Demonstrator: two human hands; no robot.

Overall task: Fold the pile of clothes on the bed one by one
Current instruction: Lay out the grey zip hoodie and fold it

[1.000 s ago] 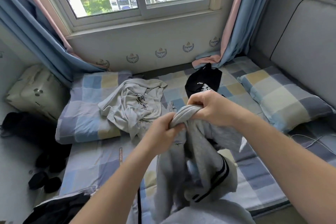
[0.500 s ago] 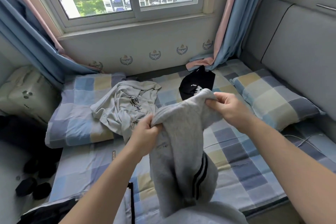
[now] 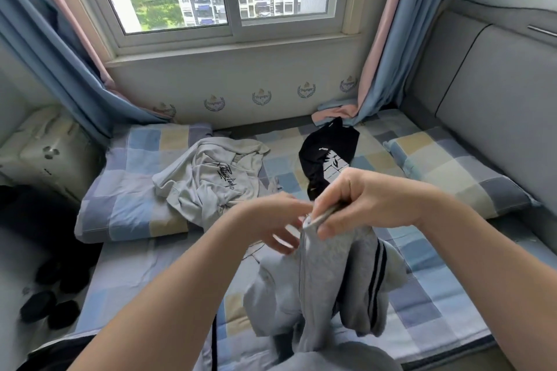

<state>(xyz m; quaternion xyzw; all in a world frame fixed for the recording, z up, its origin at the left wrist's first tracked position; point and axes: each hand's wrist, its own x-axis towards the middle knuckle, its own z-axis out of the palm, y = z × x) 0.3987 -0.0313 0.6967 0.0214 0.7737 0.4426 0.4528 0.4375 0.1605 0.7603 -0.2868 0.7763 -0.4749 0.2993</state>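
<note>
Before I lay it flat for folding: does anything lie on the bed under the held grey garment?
Only a thin dark cord lies on the sheet there. The right hand pinches the grey garment above it; the light shirt and black garment lie farther back.

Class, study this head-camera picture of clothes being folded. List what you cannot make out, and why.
Head view:
1. Motion blur smears the left hand; whether it has a grip on the grey garment is unclear.
2. The grey garment hangs bunched from the right hand; its type is unclear.
3. The right hand hides the near part of the black garment.
4. The dark items on the floor are too dark to identify.
</note>
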